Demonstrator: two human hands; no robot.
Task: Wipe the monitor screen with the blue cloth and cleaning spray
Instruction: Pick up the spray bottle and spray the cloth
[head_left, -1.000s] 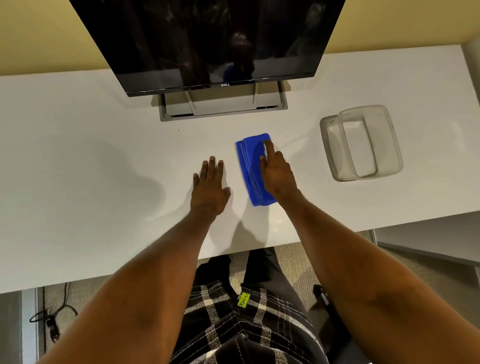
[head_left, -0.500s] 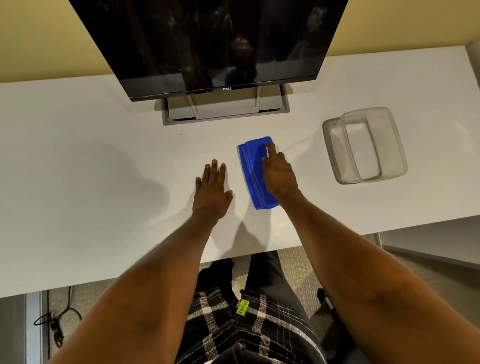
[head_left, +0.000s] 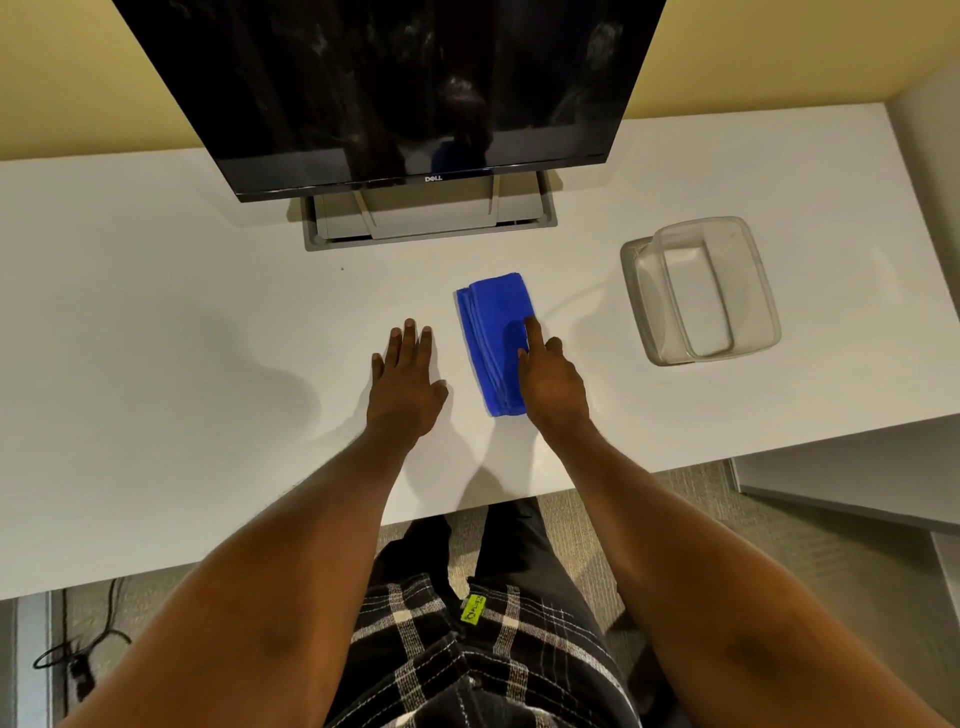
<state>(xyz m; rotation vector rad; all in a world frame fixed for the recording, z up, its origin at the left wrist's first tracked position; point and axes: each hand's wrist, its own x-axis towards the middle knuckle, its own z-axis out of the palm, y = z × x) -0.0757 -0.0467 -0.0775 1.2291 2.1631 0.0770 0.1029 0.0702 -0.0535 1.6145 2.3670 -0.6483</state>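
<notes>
Head view, looking down: the monitor (head_left: 384, 88) is cut off at the top. The right edge of the one folded blue cloth (head_left: 491, 332) is hidden under the right hand (head_left: 550, 384), whose forefinger lies straight on it; the other fingers are hard to make out. The left hand (head_left: 405, 384) rests flat on the white desk (head_left: 156, 312), just left of the cloth. One clear tub (head_left: 701, 291) sits well to the right.
</notes>
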